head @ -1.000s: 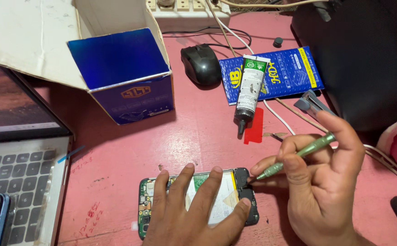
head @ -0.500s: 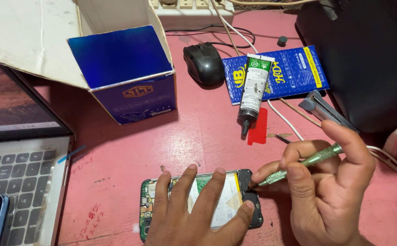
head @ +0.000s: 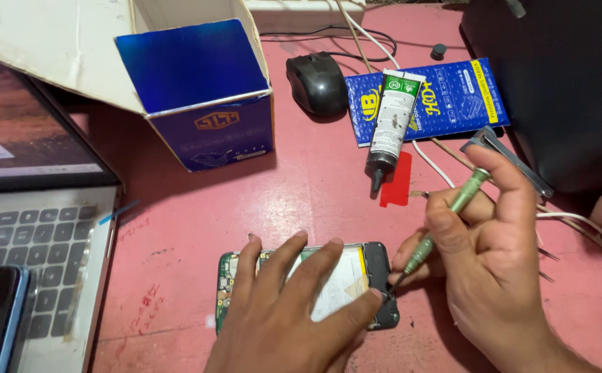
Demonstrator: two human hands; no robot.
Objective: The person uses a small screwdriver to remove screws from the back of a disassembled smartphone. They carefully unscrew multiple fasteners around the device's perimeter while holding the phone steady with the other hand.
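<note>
We press our left hand (head: 280, 318), fingers spread flat, on the opened smartphone (head: 377, 276) lying at the near middle of the pink counter (head: 197, 228). Our right hand (head: 487, 262) pinches a green screwdriver (head: 446, 221) between thumb and fingers, its tip touching the phone's dark right end. Beyond it lie a glue tube (head: 392, 124) across a blue packet (head: 453, 97), a black mouse (head: 316, 83) and a blue box (head: 201, 97); a laptop (head: 31, 228) sits at the left
</note>
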